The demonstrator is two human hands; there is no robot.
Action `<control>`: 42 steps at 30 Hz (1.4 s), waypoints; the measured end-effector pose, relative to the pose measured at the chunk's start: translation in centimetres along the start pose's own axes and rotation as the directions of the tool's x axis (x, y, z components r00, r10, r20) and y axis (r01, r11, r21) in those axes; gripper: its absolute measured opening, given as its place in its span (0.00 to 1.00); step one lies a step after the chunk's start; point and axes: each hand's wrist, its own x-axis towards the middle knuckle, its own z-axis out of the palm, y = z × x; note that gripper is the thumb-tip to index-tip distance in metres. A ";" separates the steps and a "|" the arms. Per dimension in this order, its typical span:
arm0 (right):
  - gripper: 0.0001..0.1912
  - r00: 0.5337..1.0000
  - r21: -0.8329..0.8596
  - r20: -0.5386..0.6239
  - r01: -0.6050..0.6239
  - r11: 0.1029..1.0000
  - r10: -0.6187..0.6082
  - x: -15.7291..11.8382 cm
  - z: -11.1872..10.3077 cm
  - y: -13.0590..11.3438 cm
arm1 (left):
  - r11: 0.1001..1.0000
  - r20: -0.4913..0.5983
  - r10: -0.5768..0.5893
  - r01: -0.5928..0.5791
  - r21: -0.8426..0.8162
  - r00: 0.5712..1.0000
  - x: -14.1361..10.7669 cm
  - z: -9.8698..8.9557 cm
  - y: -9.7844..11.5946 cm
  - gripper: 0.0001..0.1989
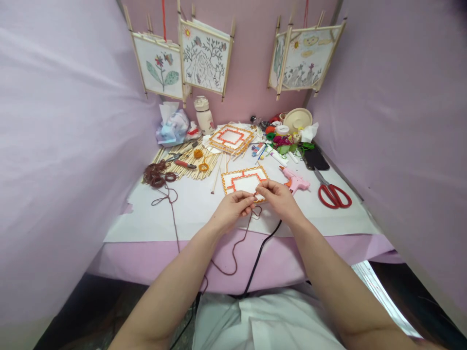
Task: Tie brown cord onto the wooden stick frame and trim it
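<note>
Near the table's front edge, my left hand [237, 205] and my right hand [276, 195] meet, each with fingertips pinched on brown yarn [235, 253]. The yarn hangs in a loose curve over the front edge, and another strand runs up to a brown yarn bundle [156, 175] at the left. Just behind my fingers lies a small frame [245, 171] with yellow-orange scalloped trim and an orange-red inner outline; my hands cover its lower right part.
A pink glue gun [298, 181], red-handled scissors [333, 194] and a black phone [316, 158] lie at the right. Wooden sticks [164, 158], pliers [185, 164] and a bottle [204, 116] are at the left. A larger trimmed frame [231, 137] lies behind. Lanterns [206, 58] hang above.
</note>
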 end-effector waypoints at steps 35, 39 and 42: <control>0.13 0.988 0.287 0.137 -0.106 0.952 0.069 -0.1 -0.1 0.8 | 0.979 0.153 -0.093 0.118 -0.165 0.984 -0.1 -0.2 0.6 0.16; 0.14 0.988 0.332 0.129 -0.128 0.935 0.089 0.0 -0.1 0.9 | 0.981 0.178 -0.115 0.140 -0.134 0.977 -0.2 -0.2 0.8 0.15; 0.14 0.986 0.358 0.137 -0.135 0.924 0.091 0.0 -0.2 1.0 | 0.981 0.200 -0.131 0.156 -0.115 0.971 -0.3 -0.3 0.9 0.14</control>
